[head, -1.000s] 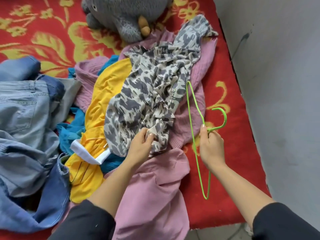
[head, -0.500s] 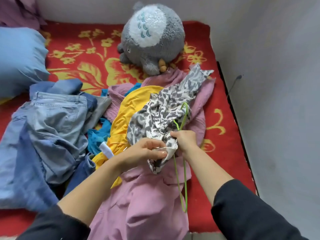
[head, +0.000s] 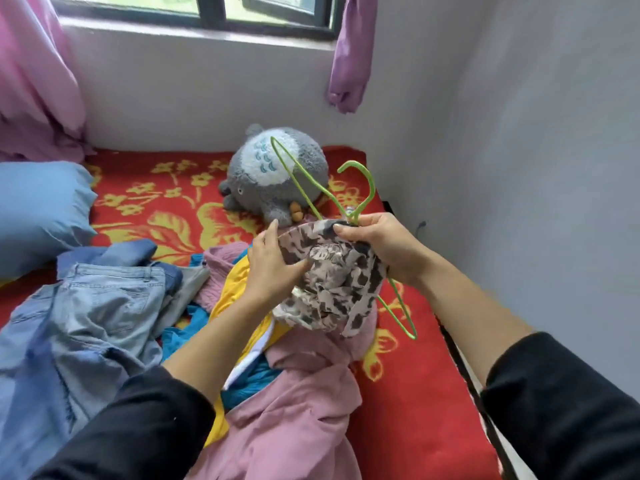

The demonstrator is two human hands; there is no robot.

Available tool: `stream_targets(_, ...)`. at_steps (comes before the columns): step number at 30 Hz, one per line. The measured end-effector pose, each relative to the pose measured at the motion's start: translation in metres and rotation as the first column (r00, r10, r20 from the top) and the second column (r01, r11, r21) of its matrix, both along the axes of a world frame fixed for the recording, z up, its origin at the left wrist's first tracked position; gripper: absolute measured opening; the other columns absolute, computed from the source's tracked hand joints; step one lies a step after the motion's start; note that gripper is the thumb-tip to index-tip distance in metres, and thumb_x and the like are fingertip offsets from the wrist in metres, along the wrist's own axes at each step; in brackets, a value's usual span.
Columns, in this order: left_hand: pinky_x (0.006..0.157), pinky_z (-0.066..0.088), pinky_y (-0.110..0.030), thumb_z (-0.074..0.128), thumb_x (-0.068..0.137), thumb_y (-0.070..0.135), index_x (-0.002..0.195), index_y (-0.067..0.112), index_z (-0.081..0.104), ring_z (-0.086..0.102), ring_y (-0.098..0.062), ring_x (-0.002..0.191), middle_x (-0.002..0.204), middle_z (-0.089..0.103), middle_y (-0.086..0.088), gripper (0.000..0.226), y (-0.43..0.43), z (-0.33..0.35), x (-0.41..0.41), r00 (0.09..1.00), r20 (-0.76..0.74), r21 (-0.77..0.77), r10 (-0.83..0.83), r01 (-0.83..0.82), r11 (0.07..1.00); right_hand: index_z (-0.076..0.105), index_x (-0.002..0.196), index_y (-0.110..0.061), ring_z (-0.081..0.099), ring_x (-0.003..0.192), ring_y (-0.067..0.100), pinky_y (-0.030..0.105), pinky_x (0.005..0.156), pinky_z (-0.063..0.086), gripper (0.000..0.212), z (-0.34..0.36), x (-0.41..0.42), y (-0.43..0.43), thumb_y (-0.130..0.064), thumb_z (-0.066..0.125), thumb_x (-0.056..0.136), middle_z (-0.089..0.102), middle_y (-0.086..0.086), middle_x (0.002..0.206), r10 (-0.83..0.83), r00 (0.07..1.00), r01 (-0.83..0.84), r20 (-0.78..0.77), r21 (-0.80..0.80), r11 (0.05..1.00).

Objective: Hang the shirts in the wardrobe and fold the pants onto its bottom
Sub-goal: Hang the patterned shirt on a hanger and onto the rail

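Far left, the jeans [head: 104, 306] are heaped on the red floral blanket [head: 415, 393], not folded yet. Next to them a yellow shirt [head: 235, 296] and a pink garment [head: 294, 410] are tangled up in the middle pile. No wardrobe can be seen from here.

Then the left hand [head: 273, 268]: its fingers are curled into the bunched cloth of the patterned shirt [head: 332, 285], which is held up just above the pile. The shirt is wadded around the green wire hanger [head: 372, 188]. One hanger arm sticks out far-left over the plush toy [head: 277, 174], and the other pokes out below on the near right. At the right, the hanger's neck is pinched between the thumb and fingers of the right hand [head: 384, 244], with a bit of collar seemingly caught in the same pinch.

What could go wrong, probably:

- **Threading:** with the fabric this bunched, the far arm could get pushed into a sleeve instead of through the neck opening, so the shirt ends up lopsided.
- **Snagging:** thin wire tends to catch, and a hard tug could stretch the collar or bend the hanger.
- **Dropping:** if the pinch at the neck is loosened while the cloth is being pulled, the whole lot could drop back onto the pile and get mixed in with the rest.
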State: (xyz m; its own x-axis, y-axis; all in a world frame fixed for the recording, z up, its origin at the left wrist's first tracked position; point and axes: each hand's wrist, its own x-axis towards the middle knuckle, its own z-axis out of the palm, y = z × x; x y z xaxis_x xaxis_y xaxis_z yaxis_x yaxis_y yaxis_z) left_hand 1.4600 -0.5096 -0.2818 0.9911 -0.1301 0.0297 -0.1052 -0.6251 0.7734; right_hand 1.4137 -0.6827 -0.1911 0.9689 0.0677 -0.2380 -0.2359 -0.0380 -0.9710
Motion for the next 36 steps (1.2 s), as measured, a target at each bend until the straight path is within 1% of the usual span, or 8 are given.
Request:
stream_targets(2,0.113,0.019,-0.042,0.075,0.075,0.043,0.151,0.022,0.013,0.017,-0.032,0.14,0.152,0.02,-0.016,0.1,-0.009,0.013,0.011,0.999,-0.038,0.063,0.03,-0.028,0.998,0.072,0.094,-0.002,0.069,0.07,0.019,0.029,0.07,0.058,0.012,0.026,-0.004,-0.005,-0.007,0.062,0.089,0.073,0.011,0.083,0.054,0.998,-0.054,0.021,0.004,0.999)
stream_targets(4,0.112,0.024,-0.049,0.069,0.08,0.045,0.14,0.029,0.038,0.023,-0.034,0.139,0.148,0.03,-0.018,0.069,-0.011,0.02,0.017,0.999,-0.052,0.189,-0.007,0.016,0.982,0.071,0.095,0.0,0.07,0.068,0.02,0.029,0.069,0.058,0.013,0.046,-0.006,-0.01,-0.007,0.062,0.089,0.073,0.012,0.082,0.09,0.996,-0.091,0.021,0.047,0.995)
stream_targets(6,0.093,0.043,-0.046,0.059,0.088,0.037,0.085,0.024,0.063,0.051,-0.037,0.117,0.114,0.061,-0.02,0.014,-0.005,0.035,0.019,1.0,-0.01,0.164,-0.005,0.007,0.986,0.071,0.097,0.001,0.07,0.07,0.023,0.031,0.068,0.059,0.014,0.062,-0.007,-0.019,-0.007,0.063,0.088,0.072,0.015,0.085,0.095,0.995,-0.097,0.028,0.047,0.994)
stream_targets(7,0.078,0.048,-0.04,0.056,0.089,0.034,0.07,0.018,0.059,0.06,-0.038,0.103,0.098,0.067,-0.021,0.025,0.0,0.045,0.022,1.0,0.003,0.087,0.023,-0.024,0.996,0.072,0.095,-0.001,0.071,0.071,0.023,0.03,0.065,0.059,0.013,0.068,-0.007,-0.024,-0.008,0.064,0.088,0.073,0.015,0.086,0.076,0.996,-0.077,0.046,0.014,0.997)
stream_targets(15,0.055,0.055,-0.031,0.042,0.082,-0.007,0.078,0.01,0.067,0.059,-0.019,0.052,0.064,0.064,-0.009,0.03,0.032,0.167,0.046,0.997,-0.073,-0.619,0.026,-0.066,0.783,0.076,0.091,-0.009,0.07,0.073,0.022,0.033,0.07,0.06,0.011,0.081,0.01,-0.041,-0.013,0.066,0.088,0.074,0.013,0.088,-0.148,0.944,0.159,0.295,-0.011,0.987)
stream_targets(20,0.054,0.051,-0.026,0.065,0.081,0.007,0.075,0.015,0.065,0.056,-0.016,0.052,0.064,0.059,-0.003,0.01,0.042,0.174,0.041,0.98,-0.194,-0.444,-0.045,-0.046,0.895,0.076,0.078,-0.014,0.061,0.051,0.004,0.013,0.051,0.048,0.029,0.073,0.015,-0.023,-0.039,0.066,0.087,0.069,-0.005,0.058,-0.217,0.91,0.281,0.354,-0.139,0.95)
stream_targets(23,0.045,0.047,-0.022,0.065,0.082,0.013,0.087,0.012,0.066,0.054,-0.011,0.039,0.057,0.058,-0.001,0.005,0.046,0.153,0.044,0.949,-0.315,-0.429,-0.032,-0.112,0.896,0.074,0.089,-0.008,0.029,0.028,0.004,0.015,0.032,0.025,0.035,0.062,0.014,-0.024,-0.039,0.059,0.093,0.035,-0.012,0.033,-0.314,0.867,0.375,0.386,-0.092,0.922)
stream_targets(36,0.066,0.045,-0.03,0.071,0.079,0.02,0.089,0.012,0.067,0.056,-0.022,0.071,0.074,0.06,-0.007,0.013,0.057,0.084,0.063,0.908,-0.248,-0.317,0.337,-0.404,0.858,0.073,0.069,-0.008,0.012,0.041,0.011,0.018,0.039,0.013,0.033,-0.015,-0.045,-0.054,-0.033,0.06,0.086,0.017,-0.004,0.048,-0.055,0.998,0.053,-0.012,-0.139,0.989)
